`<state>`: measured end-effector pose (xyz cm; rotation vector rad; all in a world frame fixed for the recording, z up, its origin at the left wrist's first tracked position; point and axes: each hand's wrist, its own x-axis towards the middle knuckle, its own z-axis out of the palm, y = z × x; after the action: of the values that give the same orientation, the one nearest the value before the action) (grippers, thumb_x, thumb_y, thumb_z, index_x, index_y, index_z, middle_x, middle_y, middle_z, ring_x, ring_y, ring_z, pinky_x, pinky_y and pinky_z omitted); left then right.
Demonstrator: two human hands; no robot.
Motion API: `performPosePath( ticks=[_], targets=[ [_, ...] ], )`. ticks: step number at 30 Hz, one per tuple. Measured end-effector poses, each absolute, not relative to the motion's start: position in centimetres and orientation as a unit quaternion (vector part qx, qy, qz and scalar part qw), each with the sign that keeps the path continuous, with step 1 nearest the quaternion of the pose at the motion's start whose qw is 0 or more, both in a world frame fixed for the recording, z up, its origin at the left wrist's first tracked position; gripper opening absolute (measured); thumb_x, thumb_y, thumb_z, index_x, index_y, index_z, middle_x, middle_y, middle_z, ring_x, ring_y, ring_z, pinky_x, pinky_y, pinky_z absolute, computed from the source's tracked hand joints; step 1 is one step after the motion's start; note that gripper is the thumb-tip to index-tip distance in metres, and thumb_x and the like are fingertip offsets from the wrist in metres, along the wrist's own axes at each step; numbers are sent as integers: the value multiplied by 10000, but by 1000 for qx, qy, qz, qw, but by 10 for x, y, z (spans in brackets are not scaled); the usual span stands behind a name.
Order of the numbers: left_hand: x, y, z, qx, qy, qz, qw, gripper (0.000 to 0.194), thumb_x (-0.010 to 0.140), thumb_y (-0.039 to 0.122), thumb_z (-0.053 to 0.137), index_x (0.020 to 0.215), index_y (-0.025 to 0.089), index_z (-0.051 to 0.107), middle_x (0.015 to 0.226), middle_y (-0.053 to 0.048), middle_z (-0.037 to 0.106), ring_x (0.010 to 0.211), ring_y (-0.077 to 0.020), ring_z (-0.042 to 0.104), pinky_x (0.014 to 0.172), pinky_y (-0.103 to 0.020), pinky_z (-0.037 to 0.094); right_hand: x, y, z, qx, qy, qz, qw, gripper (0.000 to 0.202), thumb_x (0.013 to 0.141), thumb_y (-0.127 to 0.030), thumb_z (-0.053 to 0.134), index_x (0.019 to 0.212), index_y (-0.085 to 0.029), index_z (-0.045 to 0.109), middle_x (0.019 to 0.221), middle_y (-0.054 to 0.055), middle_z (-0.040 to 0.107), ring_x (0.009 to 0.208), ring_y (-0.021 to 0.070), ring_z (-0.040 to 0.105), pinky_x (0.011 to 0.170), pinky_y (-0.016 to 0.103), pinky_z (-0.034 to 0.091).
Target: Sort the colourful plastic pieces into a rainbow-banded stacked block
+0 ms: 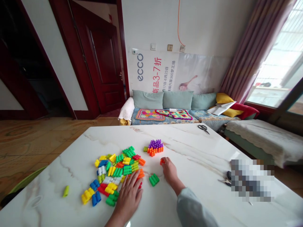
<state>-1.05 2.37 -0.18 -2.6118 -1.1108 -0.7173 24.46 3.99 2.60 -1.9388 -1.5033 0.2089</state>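
At the middle of the marble-patterned table [201, 164], pinching one orange piece [162, 161] between the fingertips of the right hand [169, 171]. With the left hand [129, 194], laid palm down with fingers spread over the right edge of one loose pile [117, 171]; cannot tell if gripping anything underneath. Beside those fingers, a glimpse of one red piece [140, 185]. Between the hands, one green piece [154, 179], apart from the pile. Within the pile, three blue pieces [95, 185] in sight, plus yellow, green, white, red and orange ones, too overlapped to count. Just beyond the right hand, one purple-and-orange cluster [155, 145], packed upright, with one yellow-green piece [145, 148] at its left. Well left of the pile, one lone yellow-green barrel [66, 191]. Farther out, two pairs of scissors: one [205, 129] at the far edge, one [228, 175] at the right beside a blurred patch. Past the table, one sofa [208, 120] with three grey-green cushions [178, 99] and two crocheted mats [150, 115]; above, three wall plates [169, 47].
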Motion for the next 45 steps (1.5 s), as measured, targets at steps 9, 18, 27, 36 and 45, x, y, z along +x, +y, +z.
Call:
performPosePath(
  ticks=[9,18,27,36,45],
  targets=[
    [-11,21,3,-892,-385,-218,91,405,926,276,446,1327,275,507,1521,-8,341,1368,-233,361,1111,-461,331,249,69,6,-735,-515,50,437,282,867,-323,421,1058,-163,555,1034,103,592,705,163,570,664,297,452],
    [-10,20,3,-888,-387,-223,109,404,919,254,456,1319,254,515,1517,-26,350,1367,-231,356,1114,-456,315,246,53,12,-676,-602,79,418,274,887,-323,428,768,-185,633,874,59,624,705,139,566,670,247,434],
    [-10,20,5,-887,-383,-239,99,403,906,250,478,1306,249,529,1496,-29,388,1344,-236,392,1108,-450,335,246,56,13,-704,-628,58,328,281,848,-284,514,1073,-203,663,1159,63,628,883,171,615,753,263,467],
    [-9,19,8,-886,-383,-249,77,409,896,243,487,1301,252,537,1495,-37,388,1344,-246,392,1110,-461,339,244,55,15,-701,-660,34,268,408,872,-264,489,1261,-186,583,1303,74,573,1110,226,541,949,335,429],
    [-8,18,8,-890,-397,-212,69,406,907,246,462,1309,257,518,1518,-32,347,1374,-240,349,1114,-492,332,246,56,11,-699,-671,16,246,417,872,-280,504,1275,-190,564,1332,70,562,1065,239,549,940,366,430]
  ],
)
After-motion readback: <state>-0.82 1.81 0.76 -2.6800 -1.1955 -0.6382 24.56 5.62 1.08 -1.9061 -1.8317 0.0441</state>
